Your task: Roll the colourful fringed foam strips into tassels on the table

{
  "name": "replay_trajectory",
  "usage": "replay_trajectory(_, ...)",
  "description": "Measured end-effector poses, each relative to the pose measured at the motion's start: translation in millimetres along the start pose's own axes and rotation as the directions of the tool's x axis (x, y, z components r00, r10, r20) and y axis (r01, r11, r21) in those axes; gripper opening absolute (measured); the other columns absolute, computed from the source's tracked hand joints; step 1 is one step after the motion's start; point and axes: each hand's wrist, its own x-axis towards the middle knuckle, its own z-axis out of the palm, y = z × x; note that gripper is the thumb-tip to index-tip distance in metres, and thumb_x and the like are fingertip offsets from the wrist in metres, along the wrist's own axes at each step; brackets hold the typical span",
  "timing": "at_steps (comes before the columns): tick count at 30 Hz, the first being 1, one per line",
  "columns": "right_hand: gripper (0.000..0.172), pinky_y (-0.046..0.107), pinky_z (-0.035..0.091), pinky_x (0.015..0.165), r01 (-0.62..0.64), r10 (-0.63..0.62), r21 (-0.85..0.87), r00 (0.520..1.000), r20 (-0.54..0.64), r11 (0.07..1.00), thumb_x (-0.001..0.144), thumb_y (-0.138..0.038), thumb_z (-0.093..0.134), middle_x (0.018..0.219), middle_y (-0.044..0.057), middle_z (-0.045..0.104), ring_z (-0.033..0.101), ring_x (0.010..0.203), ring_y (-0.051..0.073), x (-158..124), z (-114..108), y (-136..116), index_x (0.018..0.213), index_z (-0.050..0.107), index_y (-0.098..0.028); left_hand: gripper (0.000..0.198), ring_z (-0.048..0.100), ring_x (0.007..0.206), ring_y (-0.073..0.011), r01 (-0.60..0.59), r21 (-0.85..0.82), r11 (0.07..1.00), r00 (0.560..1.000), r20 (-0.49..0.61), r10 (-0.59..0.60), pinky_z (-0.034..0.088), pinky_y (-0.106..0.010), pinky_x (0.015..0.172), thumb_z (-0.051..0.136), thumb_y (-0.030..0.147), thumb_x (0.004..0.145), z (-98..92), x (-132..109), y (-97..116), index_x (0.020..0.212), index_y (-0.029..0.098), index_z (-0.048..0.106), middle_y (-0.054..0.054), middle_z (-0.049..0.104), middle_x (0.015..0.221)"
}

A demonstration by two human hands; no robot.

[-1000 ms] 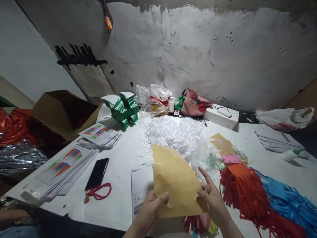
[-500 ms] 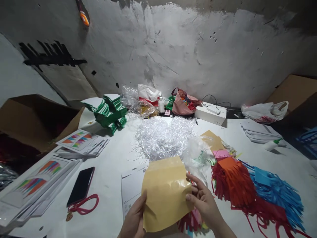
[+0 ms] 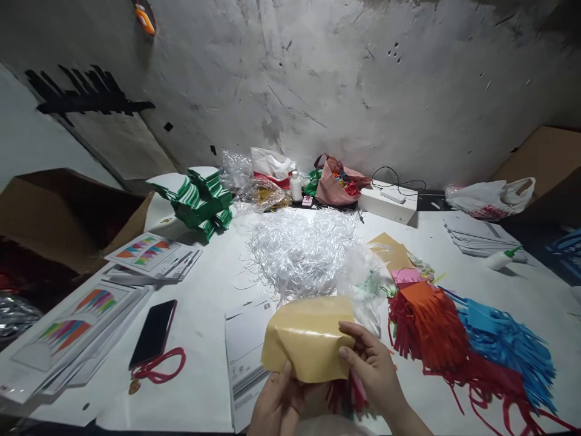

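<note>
A glossy tan paper sheet (image 3: 308, 339) is held up over the near edge of the table, bent with a shiny crease across it. My left hand (image 3: 278, 402) pinches its lower left edge, thumb on the front. At the right edge, my right hand (image 3: 373, 363) has it between thumb and fingers. Beneath and to the left lies a stack of white printed sheets (image 3: 247, 336). Part of a bundle of red and pink fringed strips (image 3: 358, 392) shows under the sheet, between my hands.
Clear plastic strands (image 3: 304, 251) are heaped mid-table. Orange (image 3: 436, 321) and blue fringes (image 3: 503, 339) lie right, near a glue bottle (image 3: 502, 259). A phone (image 3: 153, 333) and printed card stacks (image 3: 82, 327) lie left. Green folded pieces (image 3: 200, 203) stand behind.
The tan sheet has bent and tipped, so it looks shorter from top to bottom. My left hand has moved right along its lower edge. My right hand stays at the right edge.
</note>
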Motion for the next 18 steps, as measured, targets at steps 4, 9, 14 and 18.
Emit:
replay_trajectory(4, 0.042, 0.035, 0.056, 0.084, 0.008, -0.008, -0.031, 1.000, 0.014, 0.999, 0.075, -0.043, 0.079, 0.110, 0.009, 0.071, 0.067, 0.099, 0.026, -2.8, -4.5, 3.7, 0.112, 0.070, -0.024, 0.046, 0.048, 0.132, -0.0340, 0.030, -0.055, 0.998, 1.000, 0.010, -0.030, 0.036, -0.052, 0.113, 0.055, 0.036, 0.092, -8.2, -0.1, 3.2, 0.137, 0.023, 0.055, -0.010, 0.066, 0.129)
replay_trajectory(9, 0.039, 0.037, 0.054, 0.090, 0.002, 0.005, -0.073, 0.996, 0.088, 0.997, 0.077, -0.042, 0.077, 0.116, 0.009, 0.069, 0.066, 0.105, 0.027, -7.3, -0.7, 6.3, 0.112, 0.070, -0.025, 0.051, 0.050, 0.131, -0.0319, -0.032, -0.019, 0.999, 0.998, -0.057, 0.031, 0.036, -0.046, 0.115, 0.067, 0.030, 0.086, -13.0, -3.2, -5.0, 0.136, 0.027, 0.056, -0.007, 0.066, 0.129)
replay_trajectory(14, 0.058, 0.039, 0.053, 0.091, -0.052, 0.037, 0.165, 0.995, 0.089, 0.985, 0.073, -0.040, 0.081, 0.117, 0.009, 0.069, 0.065, 0.107, 0.026, -6.7, 3.1, 7.4, 0.125, 0.061, -0.027, 0.050, 0.059, 0.122, -0.0305, -0.016, 0.033, 0.999, 0.984, -0.175, 0.021, 0.040, -0.044, 0.112, 0.071, 0.025, 0.083, -6.7, -0.9, -7.4, 0.131, 0.025, 0.060, -0.008, 0.068, 0.127)
replay_trajectory(18, 0.064, 0.037, 0.056, 0.084, -0.051, 0.048, 0.223, 0.999, 0.017, 0.973, 0.070, -0.038, 0.084, 0.106, 0.010, 0.072, 0.068, 0.097, 0.024, -3.0, 2.0, 6.3, 0.127, 0.057, -0.024, 0.047, 0.056, 0.126, -0.0312, 0.002, 0.020, 1.000, 0.988, -0.155, 0.001, 0.039, -0.046, 0.113, 0.071, 0.027, 0.083, -12.5, -3.2, -9.4, 0.129, 0.024, 0.062, -0.009, 0.066, 0.129)
